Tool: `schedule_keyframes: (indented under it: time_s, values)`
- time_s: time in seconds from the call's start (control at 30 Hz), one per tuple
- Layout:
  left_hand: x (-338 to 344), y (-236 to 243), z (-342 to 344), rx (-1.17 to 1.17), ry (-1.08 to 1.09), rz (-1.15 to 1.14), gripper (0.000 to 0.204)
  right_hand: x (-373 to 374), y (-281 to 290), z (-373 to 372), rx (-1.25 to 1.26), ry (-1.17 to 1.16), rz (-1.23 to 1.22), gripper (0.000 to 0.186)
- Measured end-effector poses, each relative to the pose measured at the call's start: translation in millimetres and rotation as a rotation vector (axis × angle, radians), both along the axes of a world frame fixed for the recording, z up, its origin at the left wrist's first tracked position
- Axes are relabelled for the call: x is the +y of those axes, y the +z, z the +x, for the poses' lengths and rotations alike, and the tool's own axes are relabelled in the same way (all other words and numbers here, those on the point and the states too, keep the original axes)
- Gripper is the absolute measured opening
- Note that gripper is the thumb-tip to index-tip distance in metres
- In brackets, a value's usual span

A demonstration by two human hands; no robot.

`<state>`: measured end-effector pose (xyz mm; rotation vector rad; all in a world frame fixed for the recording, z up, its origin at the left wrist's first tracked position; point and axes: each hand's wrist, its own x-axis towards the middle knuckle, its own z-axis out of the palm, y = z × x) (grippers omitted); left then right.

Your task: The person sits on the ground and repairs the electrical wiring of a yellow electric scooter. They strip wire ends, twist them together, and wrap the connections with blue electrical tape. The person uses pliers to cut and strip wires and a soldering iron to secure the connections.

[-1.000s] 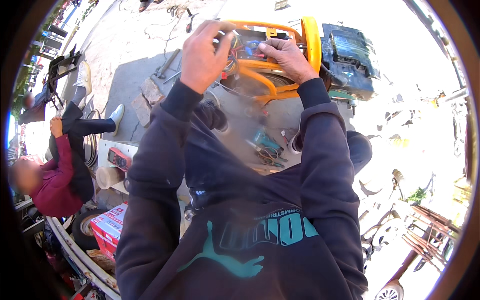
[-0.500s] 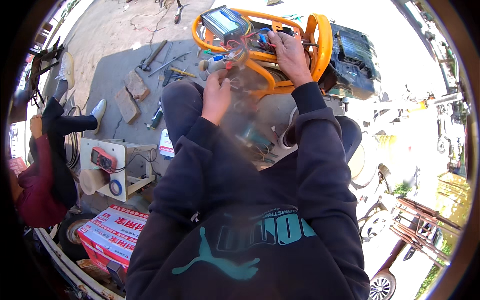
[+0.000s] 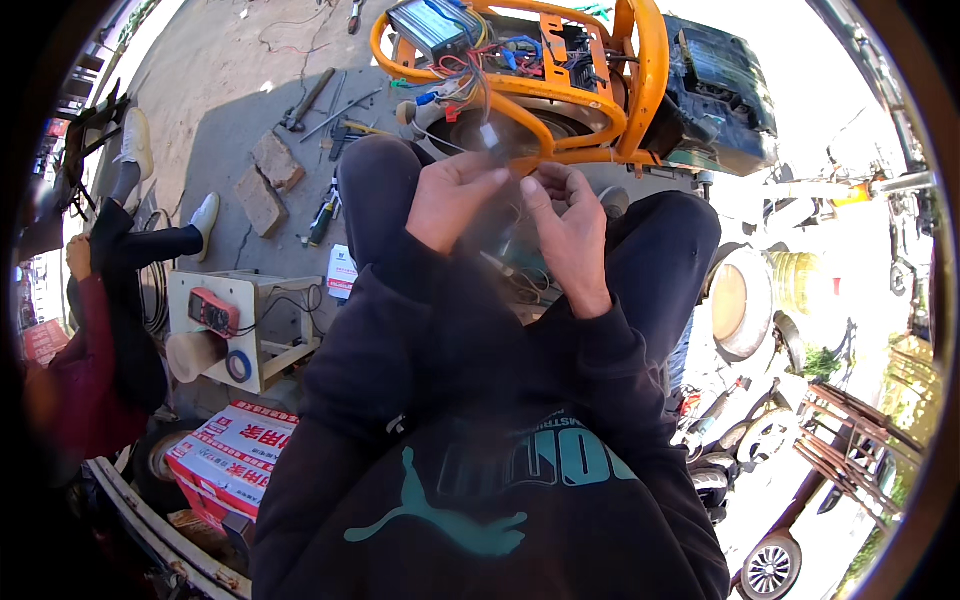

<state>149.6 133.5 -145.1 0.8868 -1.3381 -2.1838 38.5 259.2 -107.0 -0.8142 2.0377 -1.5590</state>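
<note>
My left hand (image 3: 455, 201) is closed, thumb and fingers pinched just below a white plug connector (image 3: 488, 135) that hangs on wires from the orange frame. A blur in the picture hides what sits between its fingertips. Close beside it, my right hand (image 3: 572, 228) has its fingers curled in toward the thumb; whatever it pinches is too small to make out. Beyond both hands lies the orange tubular frame (image 3: 648, 80), carrying a silver finned box (image 3: 432, 28) with a bundle of coloured wires (image 3: 470, 70). A black battery-like case (image 3: 718, 105) adjoins the frame's right side.
On the ground at the left are a hammer (image 3: 308, 98), bricks (image 3: 262, 207), a caliper (image 3: 342, 135) and a screwdriver (image 3: 322, 218). A small stand (image 3: 250, 300) holds a red multimeter (image 3: 213, 312) and blue tape (image 3: 238, 366). Another person (image 3: 95, 340) sits far left.
My right hand has left the wires on the orange frame and come down toward me, beside my left hand. The left hand has shifted slightly right and nearer.
</note>
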Motion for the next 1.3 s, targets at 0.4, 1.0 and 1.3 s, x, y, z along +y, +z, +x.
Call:
schedule_keyframes:
  time_s: [0.4,1.0,1.3]
  values:
    - [-3.2,32.4,23.9,0.232,-0.105,0.209,0.025,9.1,14.7,29.8,-0.608,0.105,-0.179,0.034]
    - [-29.6,25.6,3.9,0.328,-0.083,0.422,0.037,5.4,-3.7,24.7,1.138,0.079,0.075,0.033]
    - [-19.9,26.0,-2.2,0.314,-0.059,0.318,0.042,2.6,-15.7,19.6,1.191,0.117,0.155,0.032]
